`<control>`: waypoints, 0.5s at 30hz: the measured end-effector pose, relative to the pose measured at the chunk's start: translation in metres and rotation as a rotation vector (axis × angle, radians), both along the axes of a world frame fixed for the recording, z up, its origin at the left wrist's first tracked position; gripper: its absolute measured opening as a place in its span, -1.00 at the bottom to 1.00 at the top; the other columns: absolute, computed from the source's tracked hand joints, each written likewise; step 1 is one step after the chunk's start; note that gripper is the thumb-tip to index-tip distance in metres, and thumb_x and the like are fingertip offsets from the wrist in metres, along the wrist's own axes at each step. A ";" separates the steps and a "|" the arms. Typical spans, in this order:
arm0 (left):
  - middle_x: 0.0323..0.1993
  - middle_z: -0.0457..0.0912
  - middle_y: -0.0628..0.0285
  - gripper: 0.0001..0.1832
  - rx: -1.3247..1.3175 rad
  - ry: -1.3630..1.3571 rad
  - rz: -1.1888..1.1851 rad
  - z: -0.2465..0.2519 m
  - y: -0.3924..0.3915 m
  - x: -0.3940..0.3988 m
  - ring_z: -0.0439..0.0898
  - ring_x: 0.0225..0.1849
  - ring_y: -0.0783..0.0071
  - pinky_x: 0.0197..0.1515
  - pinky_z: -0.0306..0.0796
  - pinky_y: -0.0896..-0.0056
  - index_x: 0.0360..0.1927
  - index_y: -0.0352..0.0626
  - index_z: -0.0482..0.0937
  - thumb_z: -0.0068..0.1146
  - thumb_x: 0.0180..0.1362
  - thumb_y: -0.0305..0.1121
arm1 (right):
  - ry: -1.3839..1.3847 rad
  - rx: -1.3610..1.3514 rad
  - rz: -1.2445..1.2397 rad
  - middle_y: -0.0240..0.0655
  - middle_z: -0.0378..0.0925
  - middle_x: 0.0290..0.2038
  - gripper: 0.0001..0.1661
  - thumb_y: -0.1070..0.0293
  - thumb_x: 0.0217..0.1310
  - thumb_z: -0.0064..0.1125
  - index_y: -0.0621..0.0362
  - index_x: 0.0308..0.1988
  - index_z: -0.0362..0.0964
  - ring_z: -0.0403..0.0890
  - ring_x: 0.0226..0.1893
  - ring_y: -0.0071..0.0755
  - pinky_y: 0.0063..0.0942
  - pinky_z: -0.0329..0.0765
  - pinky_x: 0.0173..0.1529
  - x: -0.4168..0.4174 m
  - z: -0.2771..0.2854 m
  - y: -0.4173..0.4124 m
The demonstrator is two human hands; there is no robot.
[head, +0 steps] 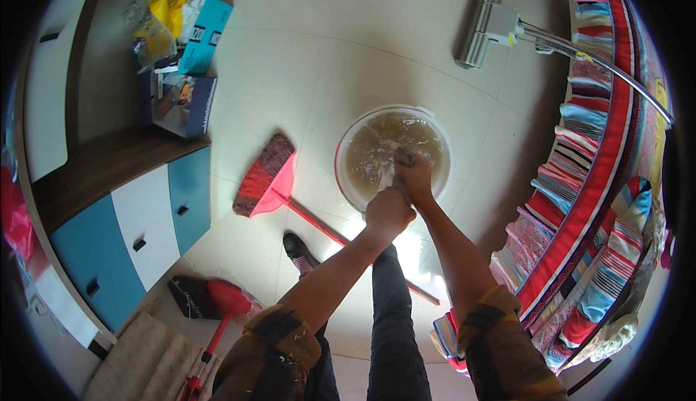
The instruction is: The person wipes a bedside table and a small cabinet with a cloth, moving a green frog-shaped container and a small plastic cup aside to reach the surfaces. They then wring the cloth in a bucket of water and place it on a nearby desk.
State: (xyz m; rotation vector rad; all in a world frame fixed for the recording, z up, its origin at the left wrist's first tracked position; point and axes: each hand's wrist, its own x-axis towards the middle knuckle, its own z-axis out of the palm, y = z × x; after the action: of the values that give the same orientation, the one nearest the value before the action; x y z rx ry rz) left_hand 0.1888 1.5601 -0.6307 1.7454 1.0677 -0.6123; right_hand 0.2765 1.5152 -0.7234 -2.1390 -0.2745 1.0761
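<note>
A round white bucket (pixel 447 175) of murky, rippling water (pixel 367 154) stands on the floor before me. Over it, both fists are closed on a wet greyish cloth (pixel 386 177), which looks twisted between them. My left hand (pixel 389 211) grips it near the bucket's front rim. Slightly farther forward, my right hand (pixel 416 177) holds the cloth above the water. Most of the cloth is hidden by my fingers. Left of the bucket lies a broom with a pink head (pixel 281 183); its red handle (pixel 321 225) runs beneath my forearms.
A flat mop (pixel 492 23) rests at the upper right beside a bed with striped covers (pixel 582 194). Drawers (pixel 144 219) and a shelf with boxes (pixel 204 37) line the left. A red long-handled tool (pixel 225 300) lies lower left, near my shoe (pixel 296 246).
</note>
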 end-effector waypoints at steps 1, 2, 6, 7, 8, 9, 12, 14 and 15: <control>-0.41 0.60 -0.07 -0.66 0.047 -0.017 0.029 -0.004 -0.004 -0.003 0.61 -0.30 0.03 -0.26 0.49 0.13 -0.44 -0.33 0.56 0.21 -0.17 -0.21 | -0.030 0.074 -0.021 -0.14 0.58 -0.45 -0.57 0.32 -0.15 0.17 0.38 -0.23 0.49 0.59 -0.40 -0.36 -0.39 0.48 -0.30 -0.002 -0.001 -0.001; -0.35 0.58 -0.07 -0.51 0.098 -0.012 0.000 -0.007 -0.010 -0.006 0.60 -0.28 0.00 -0.25 0.49 0.13 -0.19 -0.38 0.52 0.21 -0.15 -0.21 | -0.041 -0.015 0.044 -0.10 0.59 -0.35 -0.49 0.31 -0.15 0.17 0.36 -0.13 0.45 0.60 -0.32 -0.30 -0.36 0.50 -0.24 0.000 -0.001 -0.003; -0.17 0.53 -0.06 -0.18 0.010 -0.008 0.012 0.020 -0.003 0.006 0.60 -0.28 -0.04 -0.19 0.48 0.15 0.25 -0.29 0.16 0.20 -0.11 -0.24 | 0.035 -0.031 -0.026 0.05 0.47 -0.07 -0.25 0.25 -0.07 0.21 0.31 0.13 0.20 0.54 -0.08 -0.07 -0.29 0.45 -0.03 0.014 0.009 -0.017; -0.18 0.53 -0.02 -0.19 -0.090 -0.127 0.152 0.012 -0.001 -0.006 0.60 -0.30 0.02 -0.18 0.48 0.16 0.26 -0.28 0.16 0.20 -0.10 -0.25 | 0.266 0.037 -0.138 0.01 0.46 -0.05 -0.28 0.21 -0.02 0.20 0.29 0.13 0.21 0.53 -0.07 -0.10 -0.29 0.45 -0.01 0.010 0.021 -0.010; -0.18 0.53 0.03 -0.19 -0.189 -0.249 0.293 -0.006 -0.002 -0.022 0.60 -0.31 0.07 -0.17 0.48 0.16 0.26 -0.26 0.16 0.21 -0.09 -0.25 | 0.500 0.101 -0.246 -0.03 0.45 -0.04 -0.31 0.18 0.04 0.18 0.28 0.12 0.22 0.52 -0.06 -0.12 -0.28 0.45 0.00 0.006 0.034 -0.004; -0.19 0.53 0.07 -0.19 -0.295 -0.381 0.430 -0.013 -0.002 -0.031 0.60 -0.32 0.12 -0.15 0.48 0.17 0.26 -0.25 0.16 0.22 -0.09 -0.26 | 0.726 0.156 -0.355 -0.06 0.44 -0.02 -0.33 0.14 0.09 0.17 0.26 0.12 0.23 0.51 -0.05 -0.15 -0.28 0.44 0.02 0.007 0.050 0.001; -0.35 0.56 0.25 -0.54 -1.030 -0.478 0.908 0.023 0.005 -0.022 0.57 -0.43 0.43 -0.33 0.49 0.39 0.03 -0.21 0.38 0.13 0.06 -0.27 | 1.127 0.443 -0.510 -0.20 0.39 0.04 -0.44 0.07 0.30 -0.04 0.16 0.16 0.22 0.43 0.04 -0.24 -0.30 0.33 0.18 0.028 0.033 -0.034; -0.43 0.56 0.29 -0.73 -1.566 -0.746 1.013 0.017 -0.003 -0.035 0.56 -0.48 0.53 -0.41 0.47 0.50 -0.16 -0.15 0.47 0.08 0.13 -0.24 | 1.239 0.659 -0.524 -0.21 0.30 0.10 -0.42 0.00 0.30 -0.11 0.10 0.18 0.21 0.35 0.10 -0.19 -0.25 0.25 0.24 0.020 0.017 -0.051; -0.46 0.56 0.31 -0.77 -1.723 -0.882 1.021 0.008 -0.015 -0.036 0.56 -0.48 0.56 -0.42 0.47 0.53 -0.23 -0.13 0.50 0.06 0.15 -0.20 | 1.263 0.765 -0.469 -0.22 0.23 0.16 -0.38 -0.07 0.28 -0.14 0.05 0.20 0.20 0.29 0.15 -0.14 -0.19 0.21 0.26 0.017 0.018 -0.053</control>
State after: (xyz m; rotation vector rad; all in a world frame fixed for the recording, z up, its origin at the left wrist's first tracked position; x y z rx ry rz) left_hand 0.1526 1.5452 -0.6224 -0.2020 0.3002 0.0695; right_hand 0.2937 1.4622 -0.7055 -0.5669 0.3557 1.4712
